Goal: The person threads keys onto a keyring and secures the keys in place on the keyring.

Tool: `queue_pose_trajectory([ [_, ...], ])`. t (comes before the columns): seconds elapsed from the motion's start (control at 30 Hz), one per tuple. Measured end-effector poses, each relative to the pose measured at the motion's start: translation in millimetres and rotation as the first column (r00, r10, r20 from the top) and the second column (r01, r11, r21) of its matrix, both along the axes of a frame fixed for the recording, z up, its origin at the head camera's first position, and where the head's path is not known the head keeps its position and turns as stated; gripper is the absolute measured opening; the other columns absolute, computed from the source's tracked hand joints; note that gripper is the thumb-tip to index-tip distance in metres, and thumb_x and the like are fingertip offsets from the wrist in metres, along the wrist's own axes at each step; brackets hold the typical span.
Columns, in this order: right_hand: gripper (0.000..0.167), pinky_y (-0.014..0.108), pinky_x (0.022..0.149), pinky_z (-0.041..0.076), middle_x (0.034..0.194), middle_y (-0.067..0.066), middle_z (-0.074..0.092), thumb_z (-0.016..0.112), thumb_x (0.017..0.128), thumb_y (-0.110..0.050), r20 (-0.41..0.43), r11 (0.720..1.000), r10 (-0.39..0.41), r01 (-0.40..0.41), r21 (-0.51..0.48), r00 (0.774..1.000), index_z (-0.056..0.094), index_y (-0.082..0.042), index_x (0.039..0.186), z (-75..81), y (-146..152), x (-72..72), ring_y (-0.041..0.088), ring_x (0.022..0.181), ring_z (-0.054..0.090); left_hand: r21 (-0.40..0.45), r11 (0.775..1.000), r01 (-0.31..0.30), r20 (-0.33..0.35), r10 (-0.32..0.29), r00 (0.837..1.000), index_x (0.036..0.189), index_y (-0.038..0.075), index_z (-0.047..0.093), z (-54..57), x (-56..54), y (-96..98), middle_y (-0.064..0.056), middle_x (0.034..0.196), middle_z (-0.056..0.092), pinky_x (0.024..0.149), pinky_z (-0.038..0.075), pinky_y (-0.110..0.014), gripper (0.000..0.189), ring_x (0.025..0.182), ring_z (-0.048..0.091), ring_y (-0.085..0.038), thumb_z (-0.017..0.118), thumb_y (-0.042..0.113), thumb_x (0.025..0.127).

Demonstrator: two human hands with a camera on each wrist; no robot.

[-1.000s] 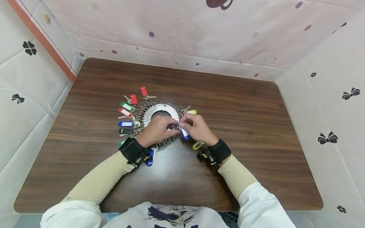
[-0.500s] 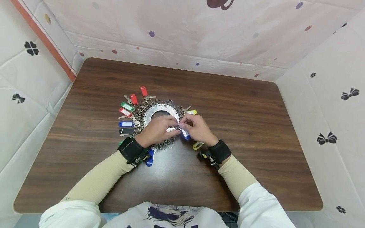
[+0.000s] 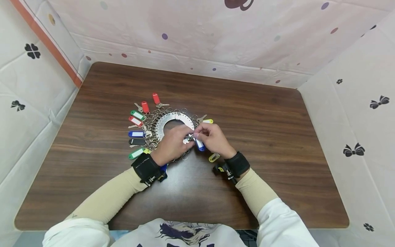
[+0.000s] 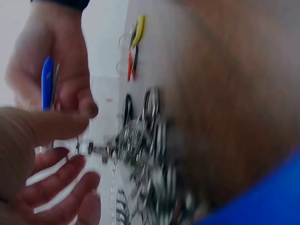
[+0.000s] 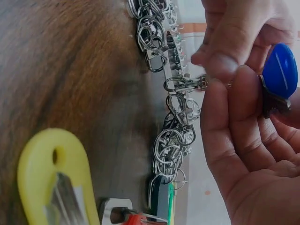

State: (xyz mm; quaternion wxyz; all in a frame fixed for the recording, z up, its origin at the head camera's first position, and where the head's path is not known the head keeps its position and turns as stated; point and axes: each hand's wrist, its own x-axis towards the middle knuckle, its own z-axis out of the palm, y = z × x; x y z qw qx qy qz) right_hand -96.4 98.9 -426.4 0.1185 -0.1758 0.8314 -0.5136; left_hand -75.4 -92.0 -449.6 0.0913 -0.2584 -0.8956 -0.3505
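Has turned the left hand a little since half a second ago, uncovering the lower green tag and hiding most of the lower blue tag; has kept the right hand almost in place. Seems, from that, to be adjusting on the left side, with the work at the clasp still unfinished. Works near the middle of the brown table, over a silver ring fringed with wire loops. Covers the ring's near right part with the left hand, fingers curved, thumb and forefinger slightly apart in the head view; cannot tell about any grip there, given blur and overlapping fingers. Pinches the held blue tag between right thumb and curled fingers, just off the ring's right edge, with a key-like strip beside it. Leaves a yellow tag on the near side of the right hand. Brings both hands' fingertips together at the small clasp, beside the ring's loops; cannot tell about any join between clasp and held tag.
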Motion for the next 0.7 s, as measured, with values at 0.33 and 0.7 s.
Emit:
queue_pose_trajectory([
  [0.33,0.007,0.020,0.053,0.043,0.069,0.001,0.062,0.067,0.095,0.001,0.041,0.999,-0.012,0.013,-0.033,0.999,0.071,0.003,0.091,-2.3,-0.7,-1.0,0.006,0.058,0.053,-0.108,0.992,-0.064,-0.023,0.062,0.998,0.102,0.006,0.080,2.5,6.1,4.4,-0.008,0.086,0.078,0.074,0.060,-0.041,0.019,0.082,0.072,-0.026,0.079,0.018,0.087],
  [0.7,0.006,0.022,0.055,0.046,0.074,0.009,0.068,0.068,0.096,0.000,0.009,1.000,-0.006,0.006,-0.018,1.000,0.073,0.002,0.093,-2.5,2.7,-2.1,0.008,0.060,0.056,-0.077,0.994,0.077,0.086,-0.071,0.994,0.114,0.005,0.079,6.4,-7.9,-5.3,-0.010,0.092,0.078,0.080,0.058,-0.040,0.027,0.087,0.071,-0.025,0.073,0.019,0.091],
])
